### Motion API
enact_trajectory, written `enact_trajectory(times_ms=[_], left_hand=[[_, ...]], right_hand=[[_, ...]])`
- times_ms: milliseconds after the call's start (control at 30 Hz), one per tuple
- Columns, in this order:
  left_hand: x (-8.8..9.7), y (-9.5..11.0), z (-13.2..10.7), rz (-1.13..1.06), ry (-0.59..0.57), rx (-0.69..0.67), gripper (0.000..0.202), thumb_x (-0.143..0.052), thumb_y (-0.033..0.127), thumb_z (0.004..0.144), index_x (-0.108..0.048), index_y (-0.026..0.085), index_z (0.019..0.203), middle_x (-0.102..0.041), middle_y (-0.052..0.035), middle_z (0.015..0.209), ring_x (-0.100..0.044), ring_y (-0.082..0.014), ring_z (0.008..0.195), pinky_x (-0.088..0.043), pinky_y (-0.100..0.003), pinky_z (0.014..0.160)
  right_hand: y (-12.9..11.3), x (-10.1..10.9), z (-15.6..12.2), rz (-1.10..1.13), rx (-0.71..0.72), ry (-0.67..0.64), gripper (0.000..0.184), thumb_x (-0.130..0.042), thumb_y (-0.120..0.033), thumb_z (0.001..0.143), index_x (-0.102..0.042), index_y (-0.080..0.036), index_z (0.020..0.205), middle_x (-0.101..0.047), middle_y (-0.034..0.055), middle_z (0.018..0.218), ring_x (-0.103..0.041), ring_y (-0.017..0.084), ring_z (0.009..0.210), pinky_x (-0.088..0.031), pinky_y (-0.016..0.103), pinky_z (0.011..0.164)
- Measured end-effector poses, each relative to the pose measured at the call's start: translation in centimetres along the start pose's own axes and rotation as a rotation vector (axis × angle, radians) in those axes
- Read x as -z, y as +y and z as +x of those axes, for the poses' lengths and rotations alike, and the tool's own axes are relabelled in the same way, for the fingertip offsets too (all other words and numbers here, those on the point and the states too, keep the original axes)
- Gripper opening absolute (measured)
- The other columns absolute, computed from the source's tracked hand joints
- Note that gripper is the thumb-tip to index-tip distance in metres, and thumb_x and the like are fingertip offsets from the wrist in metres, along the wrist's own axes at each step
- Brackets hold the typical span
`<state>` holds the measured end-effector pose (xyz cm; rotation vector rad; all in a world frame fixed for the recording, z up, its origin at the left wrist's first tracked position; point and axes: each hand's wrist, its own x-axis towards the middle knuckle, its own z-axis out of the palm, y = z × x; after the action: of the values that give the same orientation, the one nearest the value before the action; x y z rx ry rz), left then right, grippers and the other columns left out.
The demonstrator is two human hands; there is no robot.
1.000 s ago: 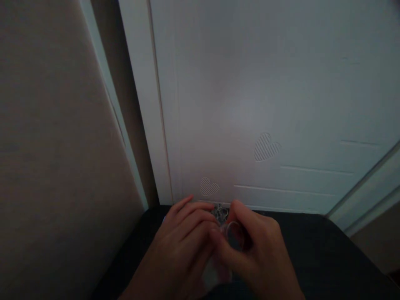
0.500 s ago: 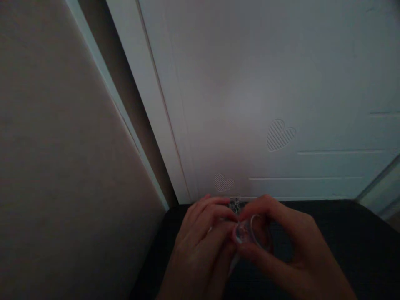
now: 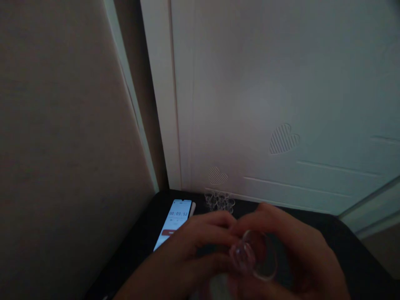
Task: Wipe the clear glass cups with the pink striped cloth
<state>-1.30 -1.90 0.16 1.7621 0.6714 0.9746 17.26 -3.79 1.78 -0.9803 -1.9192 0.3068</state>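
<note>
The scene is dim. My left hand (image 3: 187,254) and my right hand (image 3: 300,254) meet low in the middle of the view, fingers curled around a small clear glass cup (image 3: 256,256) tilted on its side with its mouth toward me. My left fingertips pinch its near rim and my right hand wraps the far side. Beyond my fingers, several tiny clear glasses (image 3: 220,201) stand clustered on the dark table (image 3: 343,237) against the white door (image 3: 281,96).
A lit phone (image 3: 173,221) showing a timer lies on the table's left part. A beige padded panel (image 3: 62,146) rises on the left. The white door has two striped heart marks (image 3: 283,138).
My hands have come nearer to me and lifted off the cluster, so the tiny glasses and the phone now show. The view shifted slightly.
</note>
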Motion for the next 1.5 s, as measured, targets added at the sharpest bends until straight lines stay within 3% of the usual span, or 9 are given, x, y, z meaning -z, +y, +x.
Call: enact_trajectory(times_ms=[133,333,533,767,1100,1333,1400,1500], left_hand=[[0.3,-0.7,0.3,0.02,0.11,-0.042,0.031,-0.07,0.022,0.083,-0.073,0.048,0.099,-0.07,0.0104,0.099,-0.064,-0.0113,0.097,-0.044,-0.019,0.088],[0.6,-1.2,1.1,0.173,0.211,-0.021,0.006,-0.075,0.023,0.078,-0.079,0.025,0.08,-0.069,0.0003,0.091,-0.067,-0.0168,0.088,-0.05,-0.024,0.078],[0.4,-1.1,1.3,0.237,0.312,-0.033,0.003,-0.076,0.018,0.076,-0.079,0.018,0.076,-0.068,-0.0014,0.084,-0.066,-0.016,0.083,-0.049,-0.025,0.075],[0.1,-1.3,0.7,0.227,0.345,-0.05,0.003,-0.076,0.016,0.075,-0.076,0.015,0.073,-0.065,-0.0001,0.083,-0.064,-0.0159,0.084,-0.048,-0.026,0.077],[0.6,-1.0,0.4,0.178,0.289,-0.061,0.008,-0.071,0.018,0.081,-0.079,0.02,0.078,-0.066,-0.0001,0.084,-0.065,-0.0156,0.082,-0.048,-0.027,0.076],[1.8,-0.7,-0.1,0.1,0.389,-0.039,0.015,-0.066,0.023,0.086,-0.08,0.029,0.088,-0.061,0.0012,0.086,-0.062,-0.014,0.082,-0.047,-0.024,0.074],[2.0,-0.6,-0.2,0.095,0.415,-0.016,0.015,-0.065,0.027,0.087,-0.08,0.03,0.091,-0.058,0.0015,0.086,-0.06,-0.0132,0.081,-0.045,-0.023,0.071],[2.0,-0.3,-0.3,0.084,0.435,0.011,0.016,-0.065,0.031,0.087,-0.079,0.032,0.096,-0.054,0.0021,0.086,-0.058,-0.0123,0.081,-0.043,-0.022,0.07]], right_hand=[[-0.2,-0.8,1.1,0.138,-0.069,-0.053,0.022,-0.075,-0.023,0.074,-0.069,-0.031,0.094,-0.061,-0.0085,0.068,-0.058,0.009,0.058,-0.045,0.018,0.054],[0.2,-1.2,1.5,0.151,-0.1,-0.039,0.02,-0.071,-0.021,0.079,-0.067,-0.028,0.098,-0.061,-0.0075,0.073,-0.056,0.009,0.065,-0.045,0.018,0.059],[1.2,-0.8,1.3,0.123,-0.131,-0.158,0.032,-0.07,-0.017,0.079,-0.059,-0.031,0.106,-0.067,-0.0083,0.085,-0.063,0.01,0.074,-0.049,0.017,0.063],[1.0,-1.1,1.4,0.033,-0.062,-0.208,0.01,-0.064,-0.018,0.084,-0.06,-0.027,0.085,-0.06,-0.0057,0.078,-0.058,0.012,0.07,-0.045,0.021,0.06],[1.1,-1.0,1.4,0.033,0.0,-0.159,0.012,-0.065,-0.018,0.082,-0.062,-0.029,0.086,-0.065,-0.0049,0.079,-0.062,0.015,0.069,-0.047,0.025,0.06],[1.3,-0.9,0.1,0.18,-0.068,0.137,0.033,-0.059,-0.006,0.076,-0.063,-0.032,0.096,-0.065,-0.0023,0.091,-0.061,0.018,0.08,-0.047,0.029,0.069],[1.3,-0.8,0.0,0.202,-0.076,0.128,0.032,-0.057,-0.006,0.077,-0.063,-0.031,0.095,-0.065,-0.0025,0.091,-0.061,0.018,0.082,-0.047,0.028,0.071],[1.1,-0.5,0.1,0.16,-0.136,0.015,0.023,-0.056,-0.014,0.083,-0.064,-0.031,0.095,-0.069,-0.0027,0.093,-0.065,0.018,0.084,-0.048,0.028,0.071]])
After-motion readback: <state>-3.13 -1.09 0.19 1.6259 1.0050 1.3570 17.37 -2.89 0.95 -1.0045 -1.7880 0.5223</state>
